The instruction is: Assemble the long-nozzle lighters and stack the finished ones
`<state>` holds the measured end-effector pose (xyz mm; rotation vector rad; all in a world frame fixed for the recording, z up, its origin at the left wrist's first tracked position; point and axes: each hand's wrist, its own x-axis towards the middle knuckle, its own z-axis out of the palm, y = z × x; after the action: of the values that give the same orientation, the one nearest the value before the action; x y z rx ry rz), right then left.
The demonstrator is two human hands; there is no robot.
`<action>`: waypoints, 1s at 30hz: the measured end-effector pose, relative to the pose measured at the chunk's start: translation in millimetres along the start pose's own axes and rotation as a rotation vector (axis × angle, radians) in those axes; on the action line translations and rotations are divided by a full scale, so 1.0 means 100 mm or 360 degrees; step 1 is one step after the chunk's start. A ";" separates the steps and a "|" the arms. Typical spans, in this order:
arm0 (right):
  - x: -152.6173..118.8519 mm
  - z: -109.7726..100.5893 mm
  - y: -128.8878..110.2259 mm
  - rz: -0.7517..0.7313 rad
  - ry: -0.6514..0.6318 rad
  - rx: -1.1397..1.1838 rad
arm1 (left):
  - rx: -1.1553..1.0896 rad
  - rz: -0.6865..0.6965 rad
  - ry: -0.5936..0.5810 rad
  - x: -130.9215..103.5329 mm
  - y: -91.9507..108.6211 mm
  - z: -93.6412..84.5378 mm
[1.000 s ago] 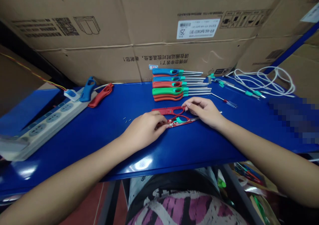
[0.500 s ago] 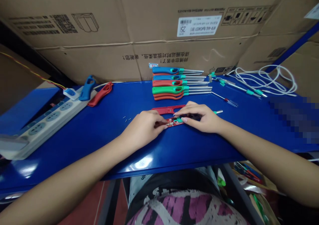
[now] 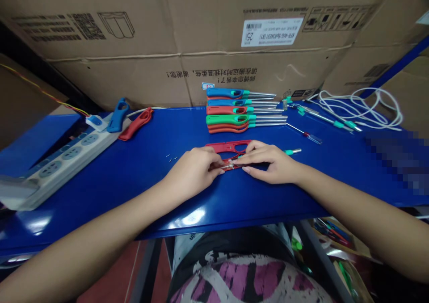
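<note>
An opened red stick lighter point(image 3: 229, 165) lies on the blue table point(image 3: 134, 182), its small inner parts and thin wires partly exposed. My left hand point(image 3: 192, 171) pinches its left end, thumb in front and fingers behind. Across the middle lies my right hand point(image 3: 276, 162), fingertips on the inner parts and thumb along the near side. Past the right hand sticks out the metal tube point(image 3: 296, 151) with its green collar. Just behind is a loose red handle shell point(image 3: 223, 147), close to the right index finger. What sits under the fingertips is hidden.
Several finished-looking stick lighters point(image 3: 228, 111) are stacked at the back, beside a small screwdriver point(image 3: 313, 137). Tiny screws point(image 3: 170, 159) lie left of my hands. Further left are a power strip point(image 3: 67, 155) and blue point(image 3: 118, 115) and red point(image 3: 136, 124) handle shells. White cable point(image 3: 378, 111) coils back right.
My right fingertips have shifted left along the lighter's inner parts and now cover the green piece seen there before. My left hand keeps its pinch at the left end.
</note>
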<state>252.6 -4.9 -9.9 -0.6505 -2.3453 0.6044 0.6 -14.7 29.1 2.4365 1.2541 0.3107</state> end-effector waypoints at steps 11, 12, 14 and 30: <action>-0.02 -0.02 0.01 -0.0088 -0.0029 0.0025 | 0.0020 0.0011 -0.0014 0.00 -0.01 -0.01; -0.02 -0.02 0.01 -0.0097 -0.0024 0.0008 | 0.0017 0.0015 -0.0017 0.00 -0.01 -0.01; -0.03 -0.01 0.01 -0.0110 -0.0017 -0.0021 | 0.0014 0.0020 -0.0014 0.00 -0.02 -0.01; -0.03 0.00 0.03 -0.0134 -0.0013 0.0034 | -0.0054 0.0005 -0.0027 0.00 -0.05 -0.02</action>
<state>255.5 -5.0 -13.0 -0.5375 -2.3579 0.5941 -4.2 -11.3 29.0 2.4078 1.2283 0.3091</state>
